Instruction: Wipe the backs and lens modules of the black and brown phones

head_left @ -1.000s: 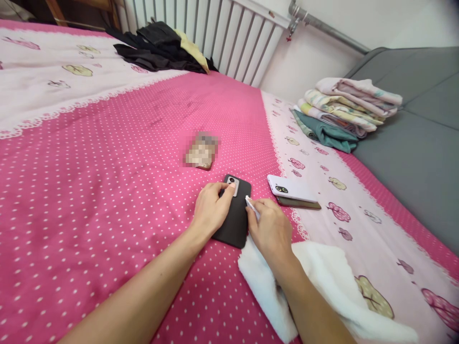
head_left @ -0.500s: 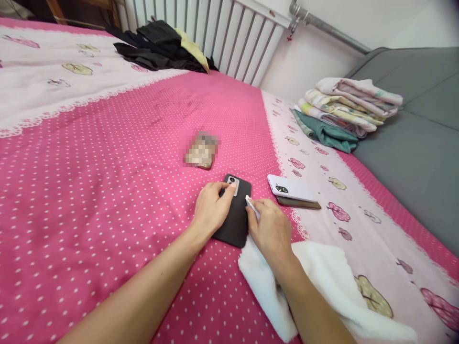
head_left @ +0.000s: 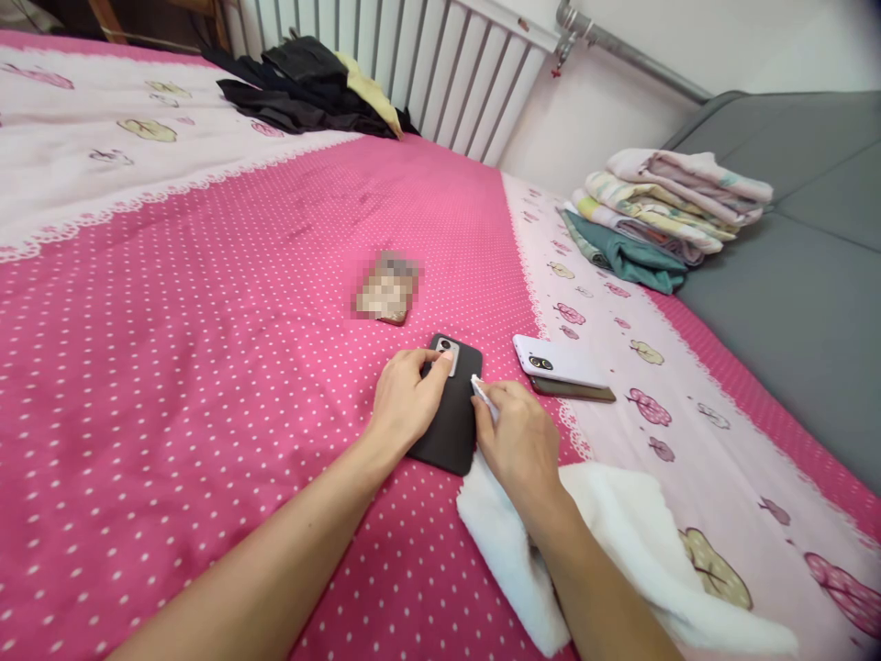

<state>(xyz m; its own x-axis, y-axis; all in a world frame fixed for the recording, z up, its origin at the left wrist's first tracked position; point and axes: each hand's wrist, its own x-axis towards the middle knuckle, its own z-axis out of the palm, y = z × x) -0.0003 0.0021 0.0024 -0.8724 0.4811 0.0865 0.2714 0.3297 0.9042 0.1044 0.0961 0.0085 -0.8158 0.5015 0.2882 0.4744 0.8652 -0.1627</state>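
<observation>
A black phone (head_left: pixel 451 422) lies back-up on the pink dotted bedspread. My left hand (head_left: pixel 407 397) grips its upper left part, with the thumb on the silver camera block (head_left: pixel 451 356) and the fingers at the left edge. In my right hand (head_left: pixel 519 436) a folded tip of white cloth (head_left: pixel 482 390) is pinched against the phone's right edge. The rest of that white fluffy cloth (head_left: pixel 619 523) spreads under my right wrist and forearm. To the right a lilac phone (head_left: pixel 568 361) rests on top of a dark flat phone or case (head_left: pixel 578 391), untouched.
Farther up the bedspread (head_left: pixel 240 303) is a small blurred-out rectangular object (head_left: pixel 386 289). Folded fabrics (head_left: pixel 661 216) are stacked by the grey headboard (head_left: pixel 791 303). Dark clothes (head_left: pixel 309 92) lie heaped in front of the white radiator (head_left: pixel 440 83).
</observation>
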